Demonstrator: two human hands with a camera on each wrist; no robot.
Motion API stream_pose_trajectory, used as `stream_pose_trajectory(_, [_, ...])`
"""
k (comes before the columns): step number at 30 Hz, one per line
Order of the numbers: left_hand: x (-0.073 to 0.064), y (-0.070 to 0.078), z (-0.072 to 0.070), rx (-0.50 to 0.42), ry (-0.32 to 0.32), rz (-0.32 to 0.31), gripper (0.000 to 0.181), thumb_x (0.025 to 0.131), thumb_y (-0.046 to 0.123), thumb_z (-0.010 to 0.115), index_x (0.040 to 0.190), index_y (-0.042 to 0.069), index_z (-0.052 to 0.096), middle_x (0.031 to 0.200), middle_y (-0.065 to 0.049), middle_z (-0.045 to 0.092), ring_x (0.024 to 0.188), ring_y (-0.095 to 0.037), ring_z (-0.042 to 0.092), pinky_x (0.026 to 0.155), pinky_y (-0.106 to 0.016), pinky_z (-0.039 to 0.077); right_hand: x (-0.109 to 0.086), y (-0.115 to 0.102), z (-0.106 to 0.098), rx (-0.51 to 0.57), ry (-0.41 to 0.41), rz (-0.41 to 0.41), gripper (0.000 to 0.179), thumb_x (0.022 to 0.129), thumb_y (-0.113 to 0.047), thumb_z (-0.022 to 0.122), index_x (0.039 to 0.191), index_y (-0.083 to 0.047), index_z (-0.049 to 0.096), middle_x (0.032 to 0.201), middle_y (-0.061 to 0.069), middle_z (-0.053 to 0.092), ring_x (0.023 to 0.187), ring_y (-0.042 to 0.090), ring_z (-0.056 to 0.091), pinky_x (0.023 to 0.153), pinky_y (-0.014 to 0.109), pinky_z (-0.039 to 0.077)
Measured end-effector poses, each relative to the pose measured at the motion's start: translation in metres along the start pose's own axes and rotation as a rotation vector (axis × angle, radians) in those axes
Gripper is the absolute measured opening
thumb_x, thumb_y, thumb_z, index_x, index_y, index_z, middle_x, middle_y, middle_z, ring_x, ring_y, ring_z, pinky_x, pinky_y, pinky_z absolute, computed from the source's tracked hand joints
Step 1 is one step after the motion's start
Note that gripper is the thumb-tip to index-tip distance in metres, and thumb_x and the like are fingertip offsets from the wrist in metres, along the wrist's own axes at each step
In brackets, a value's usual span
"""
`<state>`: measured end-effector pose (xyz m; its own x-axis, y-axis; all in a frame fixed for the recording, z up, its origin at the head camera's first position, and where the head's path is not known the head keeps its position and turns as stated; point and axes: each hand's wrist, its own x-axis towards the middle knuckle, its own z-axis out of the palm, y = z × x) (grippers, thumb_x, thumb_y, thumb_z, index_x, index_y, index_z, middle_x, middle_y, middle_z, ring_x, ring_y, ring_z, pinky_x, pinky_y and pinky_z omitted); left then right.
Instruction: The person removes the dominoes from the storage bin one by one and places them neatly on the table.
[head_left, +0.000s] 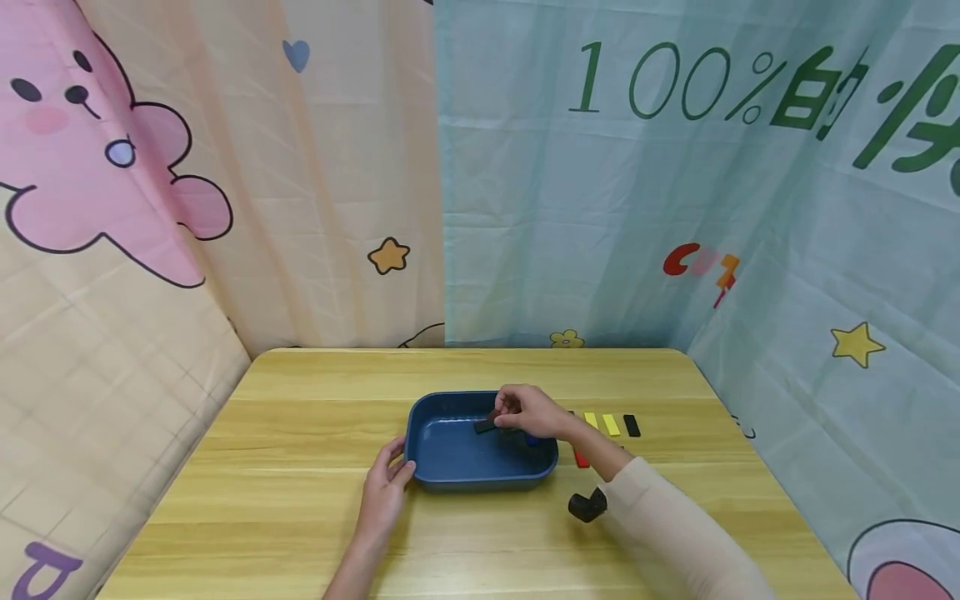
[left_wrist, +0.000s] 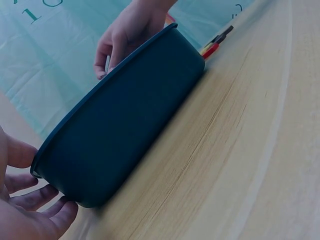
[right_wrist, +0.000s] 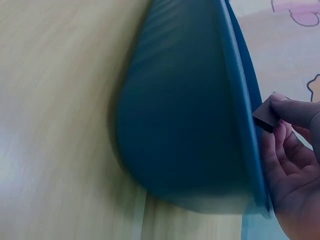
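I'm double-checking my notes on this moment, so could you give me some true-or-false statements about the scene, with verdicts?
1. The right hand pinches a dark block. True.
2. The left hand is clear of the blue tray. False: it holds the tray at its left end.
3. Two yellow blocks lie on the table, right of the tray in the head view. True.
4. The rightmost block in the head view is red. False: it is a black block.
5. The tray is upside down. False: its open side faces up.
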<state>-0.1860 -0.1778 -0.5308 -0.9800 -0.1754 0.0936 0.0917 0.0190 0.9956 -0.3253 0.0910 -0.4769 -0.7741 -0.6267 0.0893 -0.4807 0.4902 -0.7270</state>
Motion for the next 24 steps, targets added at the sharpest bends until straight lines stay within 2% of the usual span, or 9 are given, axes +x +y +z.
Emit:
stream_pose_trajectory(4, [0.0,-0.001,-0.001,0.02,0.004,-0.007,0.047,0.105,-0.001,0.052,0.15,-0.009,0.042,0.147,-0.03,0.045,0.133,-0.048,0.05,0.102,-0.031,0.05,-0.009,0.002,-0.009,0.039,0.028,0.006,0.01,0.098,-0.01,0.073,0.097,-0.009,0.063,0.087,-0.001,0.063,0.078,0.017,0.058,0.071,0.029,0.051])
stream_pose_trajectory(12, [0.001,0.0,0.002,-0.007,-0.004,-0.003,0.047,0.105,-0.002,0.052,0.15,-0.01,0.042,0.147,-0.031,0.045,0.133,-0.049,0.049,0.101,-0.028,0.049,-0.031,0.013,-0.026,0.183,0.092,0.052,0.01,0.099,-0.007,0.071,0.1,-0.003,0.061,0.097,0.006,0.07,0.086,0.021,0.066,0.075,0.03,0.056])
stream_pose_trajectory(17, [0.001,-0.001,0.004,0.011,-0.002,-0.016,0.046,0.105,-0.001,0.052,0.15,-0.009,0.042,0.147,-0.03,0.046,0.133,-0.048,0.05,0.101,-0.028,0.05,-0.046,0.021,-0.036,0.247,0.126,0.11,0.013,0.1,-0.009,0.07,0.105,-0.001,0.061,0.099,0.008,0.066,0.095,0.023,0.069,0.08,0.038,0.059])
stream_pose_trajectory(24, [0.002,-0.001,0.0,0.017,-0.01,-0.013,0.047,0.106,0.0,0.051,0.151,-0.008,0.042,0.149,-0.03,0.045,0.134,-0.047,0.049,0.103,-0.03,0.049,-0.067,0.029,-0.05,0.268,0.191,0.178,0.016,0.1,-0.01,0.07,0.11,0.0,0.063,0.096,0.011,0.06,0.087,0.026,0.066,0.077,0.049,0.058])
